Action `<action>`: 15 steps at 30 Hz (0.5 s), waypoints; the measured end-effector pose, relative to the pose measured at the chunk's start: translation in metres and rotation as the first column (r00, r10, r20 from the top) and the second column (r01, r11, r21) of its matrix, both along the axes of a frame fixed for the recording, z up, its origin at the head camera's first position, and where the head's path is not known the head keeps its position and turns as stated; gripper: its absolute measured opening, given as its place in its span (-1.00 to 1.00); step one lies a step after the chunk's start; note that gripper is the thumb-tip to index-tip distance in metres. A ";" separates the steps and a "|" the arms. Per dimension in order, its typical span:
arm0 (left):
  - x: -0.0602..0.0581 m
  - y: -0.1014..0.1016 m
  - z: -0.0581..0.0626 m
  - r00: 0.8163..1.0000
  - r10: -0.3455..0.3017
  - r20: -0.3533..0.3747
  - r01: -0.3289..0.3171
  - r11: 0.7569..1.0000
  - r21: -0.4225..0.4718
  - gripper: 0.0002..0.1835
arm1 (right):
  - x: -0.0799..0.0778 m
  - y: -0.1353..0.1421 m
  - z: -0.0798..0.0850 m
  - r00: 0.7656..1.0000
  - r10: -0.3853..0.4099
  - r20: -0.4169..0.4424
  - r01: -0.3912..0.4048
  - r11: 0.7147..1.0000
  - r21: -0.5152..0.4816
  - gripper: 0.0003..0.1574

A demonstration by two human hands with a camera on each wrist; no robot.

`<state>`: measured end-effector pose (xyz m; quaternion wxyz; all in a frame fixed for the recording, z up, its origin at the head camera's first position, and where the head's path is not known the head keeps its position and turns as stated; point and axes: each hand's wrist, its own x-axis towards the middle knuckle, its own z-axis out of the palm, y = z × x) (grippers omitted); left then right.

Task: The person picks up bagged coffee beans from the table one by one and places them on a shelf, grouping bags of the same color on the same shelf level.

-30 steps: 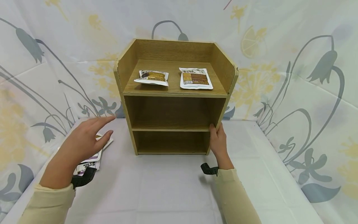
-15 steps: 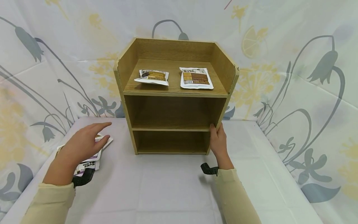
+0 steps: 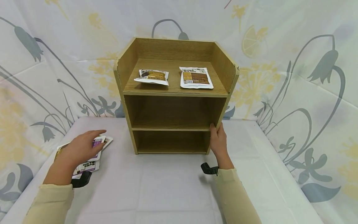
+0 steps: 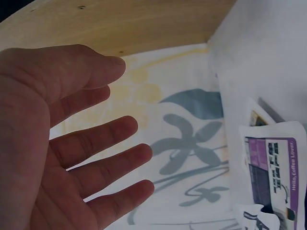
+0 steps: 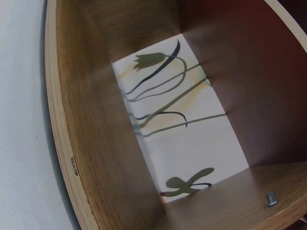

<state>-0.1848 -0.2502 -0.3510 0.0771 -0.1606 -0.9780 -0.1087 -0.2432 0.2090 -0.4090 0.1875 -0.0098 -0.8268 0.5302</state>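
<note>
A small wooden shelf unit (image 3: 175,94) stands against the back cloth, with two white and brown packets, left (image 3: 153,77) and right (image 3: 196,78), lying on its top tier. My right hand (image 3: 219,141) grips its right side panel, thumb at the inner edge. That hand barely shows in the right wrist view, where the shelf's wooden inside (image 5: 96,115) fills most of the picture. Over a pile of purple and white coffee packets (image 3: 87,167) hovers my left hand (image 3: 79,150), fingers spread and holding nothing. One coffee packet (image 4: 276,167) appears to the right of the fingers in the left wrist view.
White cloth (image 3: 156,189) covers the table. Flower-printed cloth (image 3: 279,56) hangs behind and along both sides. The shelf's middle tier (image 3: 173,113) and lower tier (image 3: 172,143) face me. A small metal peg (image 5: 272,199) sticks out inside the shelf.
My left hand has lowered and drawn slightly back toward the coffee packets, uncovering more of them. The right hand and the shelf have kept their places.
</note>
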 end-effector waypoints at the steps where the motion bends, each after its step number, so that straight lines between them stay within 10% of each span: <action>1: -0.001 -0.001 -0.002 1.000 -0.001 0.003 0.001 1.000 0.002 -0.47 | 0.000 0.000 0.000 1.000 0.001 0.000 -0.001 1.000 0.001 -0.29; 15: -0.007 -0.016 -0.024 0.983 0.068 0.169 -0.067 0.998 -0.013 -0.44 | -0.001 0.001 -0.001 1.000 0.009 0.014 -0.009 1.000 -0.011 -0.30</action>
